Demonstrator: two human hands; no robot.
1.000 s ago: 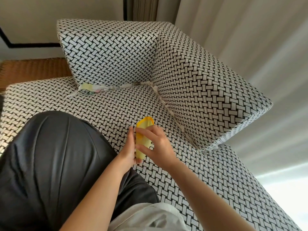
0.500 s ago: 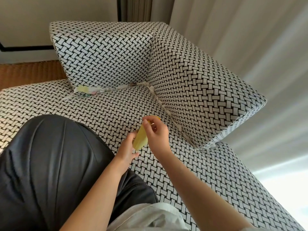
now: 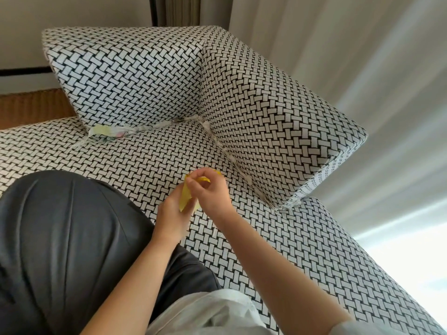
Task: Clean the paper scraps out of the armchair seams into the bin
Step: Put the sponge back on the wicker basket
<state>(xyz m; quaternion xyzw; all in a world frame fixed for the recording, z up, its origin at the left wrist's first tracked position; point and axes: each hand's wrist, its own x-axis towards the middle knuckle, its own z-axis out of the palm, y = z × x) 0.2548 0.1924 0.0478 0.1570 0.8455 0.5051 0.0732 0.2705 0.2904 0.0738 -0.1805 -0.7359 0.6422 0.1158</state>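
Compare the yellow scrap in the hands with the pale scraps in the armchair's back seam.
The yellow scrap is bright yellow; the pale scraps are whitish with faint tints. The yellow scrap is pinched by the right hand and left hand above the seat; the pale scraps sit wedged in the seam. The yellow scrap is one piece; the pale scraps form a long crumpled strip. Both look like paper.

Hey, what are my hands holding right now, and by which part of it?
A yellow paper scrap, held by both: the right hand pinches its upper edge, the left hand grips its lower end.
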